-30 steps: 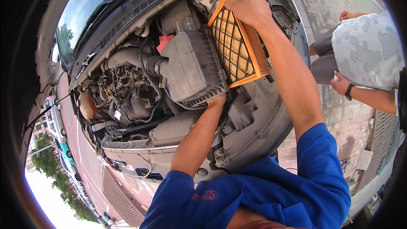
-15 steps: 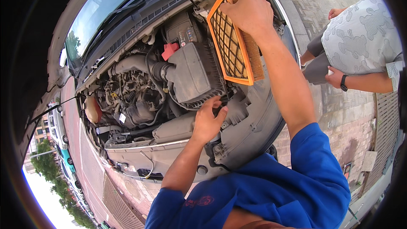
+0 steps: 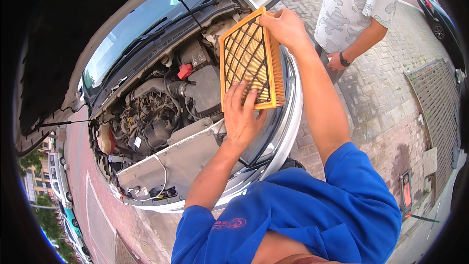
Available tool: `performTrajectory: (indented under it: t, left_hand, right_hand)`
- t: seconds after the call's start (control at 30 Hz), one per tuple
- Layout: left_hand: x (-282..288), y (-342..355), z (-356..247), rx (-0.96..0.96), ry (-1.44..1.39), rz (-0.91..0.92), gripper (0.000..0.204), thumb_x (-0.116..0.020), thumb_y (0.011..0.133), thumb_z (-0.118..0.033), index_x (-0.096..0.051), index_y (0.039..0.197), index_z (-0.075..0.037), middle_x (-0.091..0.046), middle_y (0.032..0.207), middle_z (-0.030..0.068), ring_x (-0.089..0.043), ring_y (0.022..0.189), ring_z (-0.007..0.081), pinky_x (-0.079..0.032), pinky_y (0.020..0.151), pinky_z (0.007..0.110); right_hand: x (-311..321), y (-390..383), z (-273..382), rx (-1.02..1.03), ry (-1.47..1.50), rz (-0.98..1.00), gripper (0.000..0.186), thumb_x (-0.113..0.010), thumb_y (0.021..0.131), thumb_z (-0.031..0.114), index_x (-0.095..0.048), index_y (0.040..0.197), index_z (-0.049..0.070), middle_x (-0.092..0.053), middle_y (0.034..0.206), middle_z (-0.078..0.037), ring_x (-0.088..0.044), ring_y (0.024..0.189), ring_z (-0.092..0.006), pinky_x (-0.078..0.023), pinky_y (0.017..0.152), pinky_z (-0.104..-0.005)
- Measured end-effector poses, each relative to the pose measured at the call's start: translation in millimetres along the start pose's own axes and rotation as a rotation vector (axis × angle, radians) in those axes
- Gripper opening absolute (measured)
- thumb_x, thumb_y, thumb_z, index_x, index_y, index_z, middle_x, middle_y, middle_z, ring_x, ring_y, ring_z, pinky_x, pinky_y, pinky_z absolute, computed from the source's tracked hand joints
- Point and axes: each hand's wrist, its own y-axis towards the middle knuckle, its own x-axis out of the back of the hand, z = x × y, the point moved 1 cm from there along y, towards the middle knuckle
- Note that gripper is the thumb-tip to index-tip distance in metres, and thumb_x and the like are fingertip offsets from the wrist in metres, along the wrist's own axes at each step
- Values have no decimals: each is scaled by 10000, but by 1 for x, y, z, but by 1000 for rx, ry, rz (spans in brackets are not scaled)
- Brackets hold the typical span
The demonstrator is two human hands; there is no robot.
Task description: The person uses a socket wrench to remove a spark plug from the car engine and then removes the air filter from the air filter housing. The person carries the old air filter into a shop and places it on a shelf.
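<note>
Now: filter (image 3: 250,61) upright above engine bay (image 3: 156,117), long axis near-to-far. Right hand (image 3: 286,27) clamped on far top corner; left hand (image 3: 242,115) spread flat against near mesh face.

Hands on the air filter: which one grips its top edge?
The right hand pinches the top corner of the orange-framed air filter. The left hand only lies flat against its lower mesh face, fingers spread.

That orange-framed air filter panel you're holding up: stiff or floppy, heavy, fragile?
The air filter probably stays stiff: it keeps flat with the right hand gripping only its top corner. Likely light, since the left hand merely rests fingers on its mesh. The pleated edge looks crushable, so hold it by the frame.
</note>
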Motion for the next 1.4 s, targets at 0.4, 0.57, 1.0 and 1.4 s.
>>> performTrajectory:
  t: [0.4,0.57,1.0,1.4]
  left_hand:
    - [50,-142,-106,1099,-1802,349,527,-611,900,-134,-444,1395,-70,-556,1325,119,-572,1216,281,-500,1042,511]
    - [49,-176,-164,1170,-1878,586,556,-627,908,-156,-428,1418,-59,-557,1332,133,-570,1238,287,-500,1050,498]
    - [-72,-192,-420,1147,-1946,1233,493,-595,944,-176,-446,1385,-14,-556,1306,142,-566,1220,280,-464,1065,495]
    - [-280,-220,-667,1478,-1601,1536,541,-464,1051,-422,-450,1413,-21,-551,1385,188,-578,1248,328,-481,1062,475]
  right_hand:
    - [181,-329,-179,-494,104,-74,594,-569,977,501,-630,1201,-46,-678,1139,-157,-636,1086,-253,-471,972,-408]
    - [224,-473,-225,-636,692,-72,436,-535,1024,412,-649,1173,18,-695,1079,-109,-656,985,-211,-500,922,-412]
    - [397,-681,-362,-616,1056,-476,384,-557,1015,404,-651,1166,63,-713,1035,-77,-667,923,-186,-520,824,-384]
    - [593,-731,-477,-966,1144,-856,416,-681,930,475,-654,1030,73,-673,806,-46,-617,693,-122,-502,619,-258]
